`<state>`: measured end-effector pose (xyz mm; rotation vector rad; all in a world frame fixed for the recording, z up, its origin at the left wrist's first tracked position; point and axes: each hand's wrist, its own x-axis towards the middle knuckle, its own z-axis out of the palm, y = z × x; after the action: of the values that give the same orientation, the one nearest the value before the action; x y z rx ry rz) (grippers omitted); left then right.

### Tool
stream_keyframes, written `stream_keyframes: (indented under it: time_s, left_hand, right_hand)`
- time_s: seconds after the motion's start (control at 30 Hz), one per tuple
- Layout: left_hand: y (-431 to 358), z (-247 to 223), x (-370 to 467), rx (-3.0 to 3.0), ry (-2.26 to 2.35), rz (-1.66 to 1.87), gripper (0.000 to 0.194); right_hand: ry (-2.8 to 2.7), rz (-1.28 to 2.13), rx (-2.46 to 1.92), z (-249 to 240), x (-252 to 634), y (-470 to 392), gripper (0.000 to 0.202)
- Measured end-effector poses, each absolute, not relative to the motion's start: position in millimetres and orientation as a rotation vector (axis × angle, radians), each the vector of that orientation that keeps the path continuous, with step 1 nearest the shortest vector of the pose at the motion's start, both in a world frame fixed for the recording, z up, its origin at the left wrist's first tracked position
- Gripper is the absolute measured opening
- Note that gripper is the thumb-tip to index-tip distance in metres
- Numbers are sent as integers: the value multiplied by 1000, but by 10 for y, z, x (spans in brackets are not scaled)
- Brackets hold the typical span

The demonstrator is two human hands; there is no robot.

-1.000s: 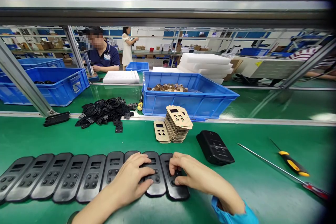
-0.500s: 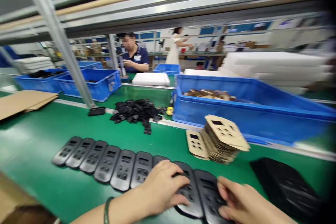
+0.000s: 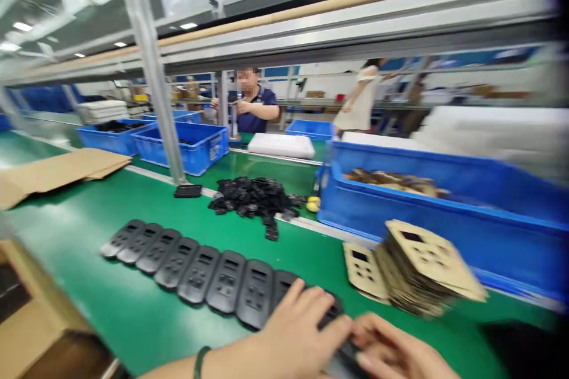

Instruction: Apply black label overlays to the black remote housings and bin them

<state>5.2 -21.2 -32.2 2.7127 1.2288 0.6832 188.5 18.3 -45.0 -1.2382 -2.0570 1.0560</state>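
A row of black plastic casings [image 3: 224, 284], each with a window slot and round button holes, lies slanting across the green worktop. My left hand [image 3: 297, 331] lies over the right end of the row, its fingers spread across the casings and covering part of them. Close beside it, my right hand [image 3: 395, 349] has its fingers curled in at the edge of the last casing [image 3: 344, 364]; most of that casing is hidden. Beyond my right hand stands a stack of tan cut-out sheets [image 3: 427, 260], with a few more leaning at its left.
A heap of small black parts [image 3: 255, 198] lies mid-bench. Behind are blue bins [image 3: 444, 207], a metal post [image 3: 153, 71] and a white foam block [image 3: 281, 145]. Cardboard sheets [image 3: 66, 169] lie left, an open carton [image 3: 31, 331] below. Two people are in the background.
The view has swung, so the bench contents appear shifted right. My left hand has moved along the row toward my right hand, and the two are now almost touching at the end casing.
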Motion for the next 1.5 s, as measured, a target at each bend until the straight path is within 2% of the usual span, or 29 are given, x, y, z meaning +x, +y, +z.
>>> stream_keyframes:
  time_s: [0.03,0.1,0.17,0.23,0.37,0.47,0.53,0.67,0.73,0.83,0.93,1.0,1.13,1.2,1.27,1.37,1.5]
  left_hand:
    - [-221,-289,29,2662,1198,694,79]
    - [-212,-244,-14,2620,1171,678,84]
    - [-193,-219,-35,2617,1180,617,83]
    - [-184,-207,-36,2614,1202,573,79]
    - [-175,-208,-51,2560,1228,651,64]
    - [-149,-205,-95,2469,1243,728,54]
    - [-121,-191,-125,2350,1261,802,47]
    - [-43,-164,-146,1994,1259,1043,39]
    - [3,-163,-137,1725,1187,1144,42]
    - [58,-153,-123,1312,1048,1164,47]
    - [77,-111,-125,1112,1017,1126,45]
    - [72,-77,-130,1064,1032,1100,45]
    - [29,-51,-116,1002,969,1040,46]
    - [-5,-61,-86,963,894,986,44]
    - [-43,-73,-46,930,814,937,42]
    - [-88,-70,17,887,697,920,40]
    - [-98,-31,51,864,590,915,37]
  right_hand:
    - [-2075,1030,-1256,-364,2035,172,24]
    - [-2118,770,-1348,-268,2185,200,24]
    - [-2123,312,-1495,-284,2191,289,30]
    - [-2132,87,-1552,-355,2136,385,36]
    - [-2174,27,-1529,-423,2063,451,40]
    - [-2183,-11,-1469,-382,2104,425,34]
    - [-2163,-27,-1415,-339,2158,398,28]
    - [-1995,-86,-1322,-249,2214,308,32]
    - [-1813,-1,-1302,-208,2176,241,31]
    - [-1524,406,-1282,-160,2068,148,30]
    - [-1430,727,-1236,-133,1990,104,35]
    - [-1492,718,-1252,-125,1982,94,40]
    - [-1909,410,-1239,-107,1994,50,55]
    - [-2121,445,-1134,-91,1969,4,70]
    - [-2210,628,-1050,-75,1920,-46,79]
    - [-2129,900,-962,-72,1837,-102,69]
    - [-1886,1020,-844,-107,1816,-103,56]
